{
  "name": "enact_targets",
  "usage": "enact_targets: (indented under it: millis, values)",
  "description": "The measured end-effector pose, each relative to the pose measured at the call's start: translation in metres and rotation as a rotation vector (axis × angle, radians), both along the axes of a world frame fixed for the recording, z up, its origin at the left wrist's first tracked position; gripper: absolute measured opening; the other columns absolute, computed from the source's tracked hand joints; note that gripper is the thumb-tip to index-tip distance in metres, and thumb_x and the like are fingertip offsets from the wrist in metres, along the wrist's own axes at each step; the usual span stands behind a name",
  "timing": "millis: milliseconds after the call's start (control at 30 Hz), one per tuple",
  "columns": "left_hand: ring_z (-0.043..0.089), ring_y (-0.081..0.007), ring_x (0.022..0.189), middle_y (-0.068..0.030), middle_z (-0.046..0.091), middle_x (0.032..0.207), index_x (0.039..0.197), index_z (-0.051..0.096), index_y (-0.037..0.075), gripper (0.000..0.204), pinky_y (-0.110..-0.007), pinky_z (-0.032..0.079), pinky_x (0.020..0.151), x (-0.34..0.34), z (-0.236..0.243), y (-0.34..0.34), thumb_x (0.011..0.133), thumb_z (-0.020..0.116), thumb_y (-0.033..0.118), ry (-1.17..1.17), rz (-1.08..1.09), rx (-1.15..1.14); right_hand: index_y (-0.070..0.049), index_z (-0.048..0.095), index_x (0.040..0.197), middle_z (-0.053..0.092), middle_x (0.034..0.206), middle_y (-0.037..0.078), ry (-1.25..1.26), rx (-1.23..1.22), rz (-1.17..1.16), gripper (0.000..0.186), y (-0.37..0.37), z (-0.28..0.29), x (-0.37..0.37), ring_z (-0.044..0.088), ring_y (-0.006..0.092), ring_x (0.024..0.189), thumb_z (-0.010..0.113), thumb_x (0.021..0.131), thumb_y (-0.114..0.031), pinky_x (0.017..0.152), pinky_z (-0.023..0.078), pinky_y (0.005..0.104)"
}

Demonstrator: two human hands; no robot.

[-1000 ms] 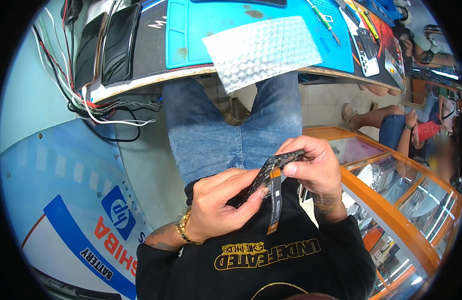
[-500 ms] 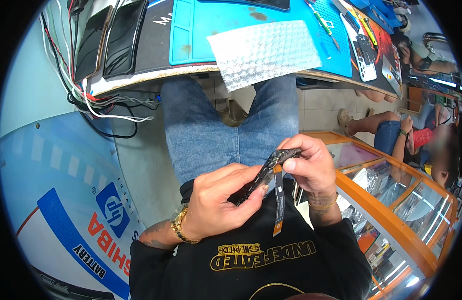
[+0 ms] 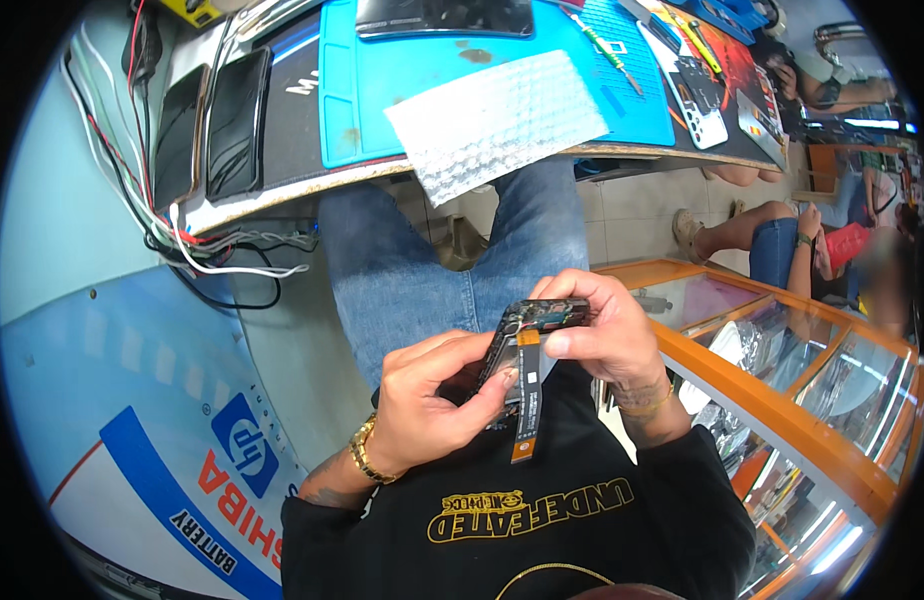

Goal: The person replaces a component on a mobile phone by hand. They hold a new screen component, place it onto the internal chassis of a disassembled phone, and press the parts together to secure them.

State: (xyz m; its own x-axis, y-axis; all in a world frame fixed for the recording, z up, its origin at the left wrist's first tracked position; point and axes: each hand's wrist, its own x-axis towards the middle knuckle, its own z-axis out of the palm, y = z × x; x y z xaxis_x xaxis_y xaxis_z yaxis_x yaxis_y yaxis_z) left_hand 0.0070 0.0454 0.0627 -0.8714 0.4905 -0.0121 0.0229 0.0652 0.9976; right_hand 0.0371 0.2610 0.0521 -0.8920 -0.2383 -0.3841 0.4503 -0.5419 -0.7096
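Above my lap I hold an opened smartphone in both hands, tilted so that its inner circuit board shows. My left hand, with a gold watch at the wrist, pinches one side of it between thumb and fingers. At the opposite edge my right hand grips it, thumb on top and fingers behind. A dark flat flex cable with orange ends hangs down from the phone in front of my black shirt. The phone's back and far side are hidden by my fingers.
Ahead, the workbench carries a blue repair mat with bubble wrap overhanging the edge. Two dark phones lie left, near hanging cables; a green screwdriver and white phone part lie right. A wood-framed glass showcase stands at my right.
Both hands have shifted slightly left with the phone. It is now turned so that more of its circuit board faces me. The view has tilted a little, so the bench sits lower.
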Motion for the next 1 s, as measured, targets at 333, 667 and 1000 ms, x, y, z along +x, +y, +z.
enact_targets:
  millis: [333, 667, 1000]
  values:
    - [0.068, -0.0125, 0.07, -0.0104, 0.07, 0.084, 0.102, 0.07, -0.005, 0.025, -0.023, 0.054, 0.061, 0.001, -0.007, -0.002, 0.077, 0.075, -0.005, 0.062, -0.02, 0.012, -0.001, 0.063, 0.094, 0.061, 0.092, 0.004, 0.121, -0.038, -0.06, 0.013, -0.01, -0.009, -0.001, 0.059, 0.0088, 0.086, 0.072, 0.085, -0.003, 0.076, 0.048, 0.0249]
    - [0.066, -0.0104, 0.073, -0.0096, 0.07, 0.086, 0.104, 0.068, -0.007, 0.025, -0.023, 0.054, 0.062, 0.0, -0.017, -0.002, 0.079, 0.073, -0.006, -0.067, -0.01, 0.075, -0.002, 0.063, 0.094, 0.064, 0.09, 0.001, 0.056, -0.029, -0.071, 0.011, -0.008, -0.007, -0.003, 0.059, 0.0061, 0.083, 0.072, 0.087, -0.005, 0.075, 0.048, 0.0236]
    - [0.064, -0.0072, 0.085, -0.0066, 0.07, 0.1, 0.119, 0.063, -0.006, 0.031, -0.023, 0.053, 0.072, -0.041, -0.015, -0.009, 0.089, 0.068, -0.001, -0.438, -0.271, 0.044, -0.003, 0.065, 0.097, 0.067, 0.089, 0.0, -0.014, 0.046, 0.034, 0.012, 0.005, -0.02, -0.013, 0.06, 0.0063, 0.078, 0.071, 0.087, -0.006, 0.072, 0.048, 0.0227]
